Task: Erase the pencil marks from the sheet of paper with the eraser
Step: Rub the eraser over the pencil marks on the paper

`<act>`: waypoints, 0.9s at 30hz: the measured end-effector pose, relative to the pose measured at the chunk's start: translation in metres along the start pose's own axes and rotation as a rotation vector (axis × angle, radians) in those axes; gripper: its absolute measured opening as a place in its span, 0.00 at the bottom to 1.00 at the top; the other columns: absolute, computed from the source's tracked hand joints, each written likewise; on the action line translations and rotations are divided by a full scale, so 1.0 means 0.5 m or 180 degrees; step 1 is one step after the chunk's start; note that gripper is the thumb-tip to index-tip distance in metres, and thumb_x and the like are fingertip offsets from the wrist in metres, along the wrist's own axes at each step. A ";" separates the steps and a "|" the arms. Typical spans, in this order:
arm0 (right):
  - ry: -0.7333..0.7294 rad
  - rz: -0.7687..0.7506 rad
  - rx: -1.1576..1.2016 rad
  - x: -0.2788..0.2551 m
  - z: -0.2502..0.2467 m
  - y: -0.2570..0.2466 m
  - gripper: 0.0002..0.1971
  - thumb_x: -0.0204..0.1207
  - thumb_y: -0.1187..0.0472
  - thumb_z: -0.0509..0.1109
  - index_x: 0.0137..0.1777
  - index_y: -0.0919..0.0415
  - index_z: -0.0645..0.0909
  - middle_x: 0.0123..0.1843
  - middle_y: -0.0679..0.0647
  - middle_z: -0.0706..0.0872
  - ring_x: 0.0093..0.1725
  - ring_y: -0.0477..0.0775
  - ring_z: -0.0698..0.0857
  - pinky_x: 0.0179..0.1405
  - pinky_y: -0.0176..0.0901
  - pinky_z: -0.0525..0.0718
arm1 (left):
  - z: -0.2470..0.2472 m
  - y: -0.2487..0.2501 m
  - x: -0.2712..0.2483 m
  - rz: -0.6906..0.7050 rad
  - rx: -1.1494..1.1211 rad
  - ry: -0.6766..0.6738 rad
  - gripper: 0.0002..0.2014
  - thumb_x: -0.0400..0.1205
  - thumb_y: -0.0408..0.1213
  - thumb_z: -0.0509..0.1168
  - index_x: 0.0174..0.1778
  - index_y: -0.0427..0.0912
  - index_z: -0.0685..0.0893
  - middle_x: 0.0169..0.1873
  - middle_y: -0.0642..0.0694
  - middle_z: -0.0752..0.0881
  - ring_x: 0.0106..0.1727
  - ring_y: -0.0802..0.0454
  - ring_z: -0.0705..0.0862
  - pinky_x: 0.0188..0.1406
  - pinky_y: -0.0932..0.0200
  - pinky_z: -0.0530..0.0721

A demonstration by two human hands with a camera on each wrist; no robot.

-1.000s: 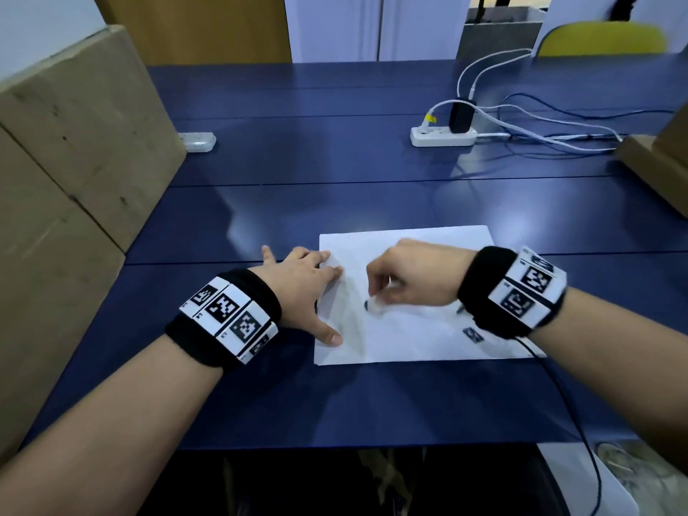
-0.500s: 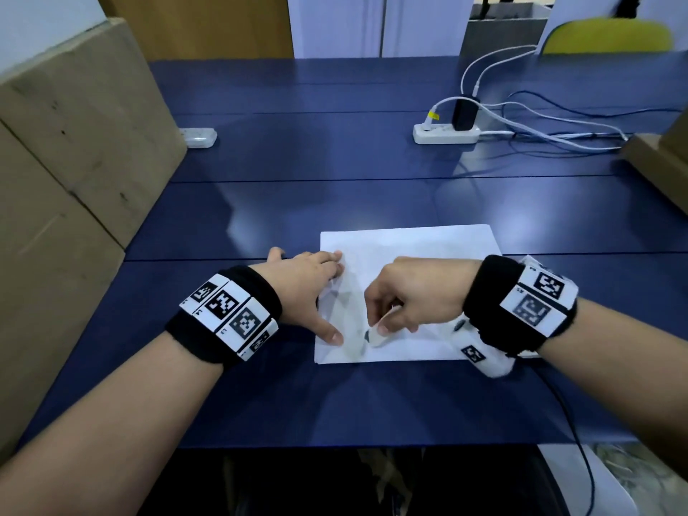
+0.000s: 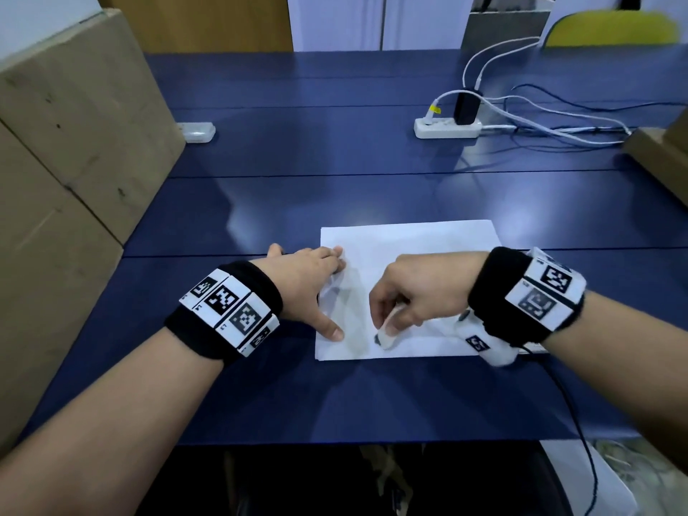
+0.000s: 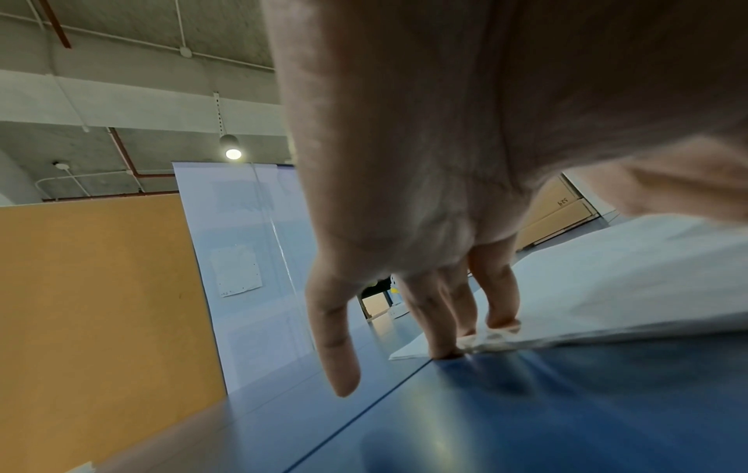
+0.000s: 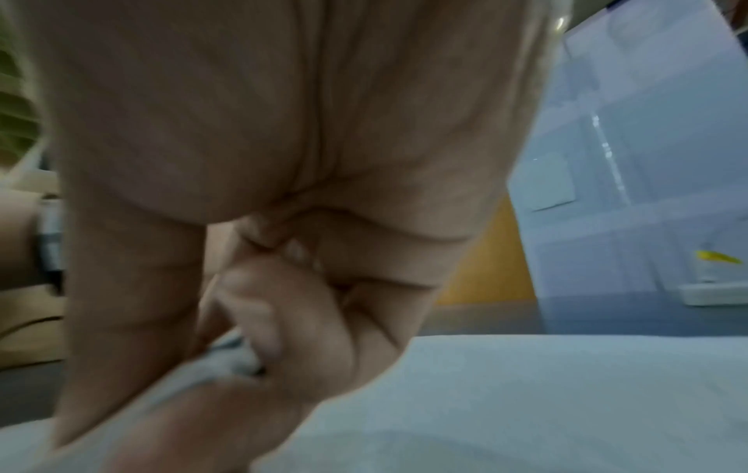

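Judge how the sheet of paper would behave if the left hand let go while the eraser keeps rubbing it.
The sheet of paper looks thin and floppy: it already ripples beside the left hand, whose straight fingers press its edge. Unpinned, it would probably slide or buckle on the glossy blue table under the eraser that the right hand pinches. It likely creases easily.

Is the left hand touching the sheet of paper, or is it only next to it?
Touching. In the left wrist view, the fingertips of the left hand press down on the edge of the sheet of paper; the head view shows the thumb on it too.
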State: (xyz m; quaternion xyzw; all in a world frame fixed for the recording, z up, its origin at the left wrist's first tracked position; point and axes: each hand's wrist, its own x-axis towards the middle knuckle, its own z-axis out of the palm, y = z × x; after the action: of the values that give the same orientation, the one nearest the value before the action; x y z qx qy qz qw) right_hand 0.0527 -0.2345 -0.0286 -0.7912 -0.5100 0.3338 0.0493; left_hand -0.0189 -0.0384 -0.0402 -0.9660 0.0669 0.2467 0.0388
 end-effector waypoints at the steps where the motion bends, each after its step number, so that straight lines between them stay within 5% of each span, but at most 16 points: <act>1: 0.0237 0.0081 -0.0046 0.007 -0.007 0.009 0.07 0.76 0.52 0.76 0.52 0.51 0.88 0.42 0.49 0.92 0.33 0.45 0.85 0.44 0.42 0.84 | -0.001 0.001 0.001 0.0001 0.0002 -0.0004 0.59 0.62 0.76 0.69 0.85 0.51 0.54 0.84 0.60 0.51 0.81 0.55 0.61 0.73 0.37 0.64; 5: 0.1180 0.0604 -0.0184 0.029 -0.037 0.048 0.08 0.79 0.50 0.72 0.52 0.53 0.86 0.36 0.42 0.86 0.40 0.45 0.82 0.44 0.45 0.80 | -0.004 0.002 -0.002 -0.0005 -0.0053 -0.0008 0.58 0.62 0.75 0.70 0.84 0.52 0.55 0.85 0.59 0.51 0.82 0.55 0.60 0.71 0.36 0.65; 11: -0.0025 0.0146 -0.0038 -0.005 -0.002 0.000 0.06 0.76 0.52 0.75 0.51 0.50 0.87 0.41 0.48 0.91 0.32 0.46 0.88 0.41 0.39 0.85 | -0.007 0.003 -0.001 -0.0004 -0.0026 -0.0073 0.59 0.61 0.75 0.70 0.85 0.56 0.54 0.85 0.58 0.50 0.83 0.55 0.59 0.71 0.34 0.65; 17: 0.1180 0.0635 -0.0211 0.028 -0.037 0.052 0.07 0.79 0.51 0.71 0.52 0.52 0.86 0.39 0.43 0.87 0.46 0.54 0.86 0.44 0.47 0.84 | -0.016 0.014 0.002 -0.0064 0.0021 -0.0004 0.58 0.59 0.73 0.73 0.81 0.49 0.60 0.77 0.57 0.64 0.75 0.54 0.70 0.66 0.34 0.70; 23: -0.0033 0.0036 -0.0057 -0.012 0.002 0.006 0.06 0.76 0.55 0.76 0.52 0.50 0.88 0.38 0.45 0.90 0.34 0.48 0.88 0.39 0.34 0.82 | -0.019 0.018 0.000 -0.0064 -0.0004 -0.0076 0.57 0.61 0.70 0.75 0.83 0.53 0.58 0.79 0.57 0.61 0.78 0.54 0.66 0.68 0.32 0.68; 27: 0.0639 0.0312 -0.0184 0.013 -0.023 0.031 0.05 0.78 0.56 0.74 0.52 0.52 0.87 0.40 0.47 0.91 0.30 0.40 0.84 0.43 0.40 0.83 | -0.023 0.023 -0.001 -0.0093 0.0049 -0.0094 0.57 0.61 0.71 0.75 0.81 0.50 0.60 0.78 0.56 0.63 0.77 0.52 0.69 0.67 0.31 0.70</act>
State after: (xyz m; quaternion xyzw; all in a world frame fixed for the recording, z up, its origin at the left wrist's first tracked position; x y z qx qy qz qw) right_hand 0.0731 -0.2332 -0.0293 -0.8458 -0.4726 0.2400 0.0610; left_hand -0.0156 -0.0509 -0.0303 -0.9628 0.0541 0.2598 0.0508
